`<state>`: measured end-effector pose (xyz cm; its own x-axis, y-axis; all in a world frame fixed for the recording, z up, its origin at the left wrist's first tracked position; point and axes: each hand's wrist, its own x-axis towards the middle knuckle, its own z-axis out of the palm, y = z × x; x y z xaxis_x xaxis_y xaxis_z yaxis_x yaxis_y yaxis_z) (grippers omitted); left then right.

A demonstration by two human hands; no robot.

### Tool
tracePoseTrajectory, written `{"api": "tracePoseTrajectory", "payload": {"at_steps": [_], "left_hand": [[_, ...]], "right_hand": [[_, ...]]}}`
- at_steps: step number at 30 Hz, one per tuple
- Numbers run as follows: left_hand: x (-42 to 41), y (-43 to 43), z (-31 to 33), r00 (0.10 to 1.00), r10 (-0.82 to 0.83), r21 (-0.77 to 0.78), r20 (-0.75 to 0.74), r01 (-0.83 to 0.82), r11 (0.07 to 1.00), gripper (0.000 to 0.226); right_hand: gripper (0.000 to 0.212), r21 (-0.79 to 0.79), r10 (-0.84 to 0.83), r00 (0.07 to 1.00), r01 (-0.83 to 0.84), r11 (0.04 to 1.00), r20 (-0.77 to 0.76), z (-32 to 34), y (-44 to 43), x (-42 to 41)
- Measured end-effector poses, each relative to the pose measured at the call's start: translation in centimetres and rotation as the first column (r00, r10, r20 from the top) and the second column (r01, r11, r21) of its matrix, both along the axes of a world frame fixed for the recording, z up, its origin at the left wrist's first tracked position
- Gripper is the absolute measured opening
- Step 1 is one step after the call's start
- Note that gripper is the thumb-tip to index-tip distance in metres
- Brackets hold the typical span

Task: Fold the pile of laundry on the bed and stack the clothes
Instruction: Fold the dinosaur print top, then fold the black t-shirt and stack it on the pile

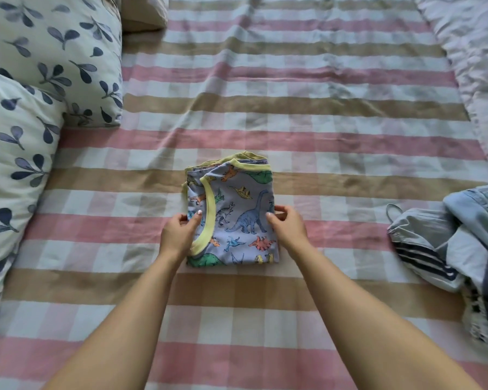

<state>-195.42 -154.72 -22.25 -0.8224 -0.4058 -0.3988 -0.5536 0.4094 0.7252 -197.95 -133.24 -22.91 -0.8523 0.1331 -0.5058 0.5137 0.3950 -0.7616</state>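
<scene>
A folded lilac garment with a dinosaur print and yellow trim (238, 218) lies as a compact rectangle in the middle of the bed. My left hand (179, 235) grips its left edge, thumb on top near the yellow band. My right hand (288, 225) holds its right edge, fingers curled around the side. A pile of unfolded laundry (445, 254), with pale blue denim, grey fabric and dark striped cloth, lies at the right side of the bed.
The bed is covered by a pink, tan and white checked sheet (293, 114). Two pillows with blue leaf print (28, 108) are stacked at the left. A crumpled pale quilt (479, 60) runs along the far right.
</scene>
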Motion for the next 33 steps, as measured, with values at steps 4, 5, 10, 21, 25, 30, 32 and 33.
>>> {"api": "tracePoseTrajectory", "payload": {"at_steps": [4,5,10,21,25,30,32,33], "left_hand": [[-4.9,-0.3,-0.7,0.998,0.061,0.215,0.015,-0.063,0.975,0.053],[-6.1,-0.4,-0.9,0.998,0.069,0.239,0.006,-0.069,0.969,0.058],[-8.9,-0.3,-0.6,0.974,0.122,0.325,-0.190,-0.055,0.944,0.042],[-9.7,-0.7,-1.7,0.975,0.147,0.238,-0.166,-0.105,0.966,0.036],[-6.7,-0.2,-0.5,0.953,0.093,-0.051,-0.290,-0.112,0.992,0.039],[-0.9,3.8,2.8,0.926,-0.019,0.009,-0.376,0.024,1.000,0.019],[0.9,6.5,3.8,0.944,-0.097,0.079,-0.316,0.128,0.989,0.017],[1.7,8.2,4.4,0.944,-0.150,0.093,-0.293,0.184,0.978,0.016]], "right_hand": [[0.036,-0.122,-0.089,0.995,0.085,0.989,-0.034,-0.2,-1.4,-4.7],[0.032,-0.144,-0.101,0.994,0.094,0.985,-0.047,-0.3,-1.7,-5.8],[0.012,-0.234,-0.195,0.964,0.149,0.961,-0.184,-0.2,-3.1,-9.0],[0.028,-0.092,-0.268,0.952,0.256,0.962,-0.151,-1.6,-3.7,-10.4],[0.022,-0.103,-0.314,0.921,0.298,0.949,-0.231,-0.7,-1.6,-6.2],[0.012,-0.208,-0.384,0.905,0.346,0.915,-0.182,0.9,3.2,0.1],[0.014,-0.212,-0.383,0.908,0.345,0.914,-0.173,1.9,5.4,2.0],[0.014,-0.205,-0.379,0.909,0.343,0.917,-0.175,2.5,6.6,3.1]]}}
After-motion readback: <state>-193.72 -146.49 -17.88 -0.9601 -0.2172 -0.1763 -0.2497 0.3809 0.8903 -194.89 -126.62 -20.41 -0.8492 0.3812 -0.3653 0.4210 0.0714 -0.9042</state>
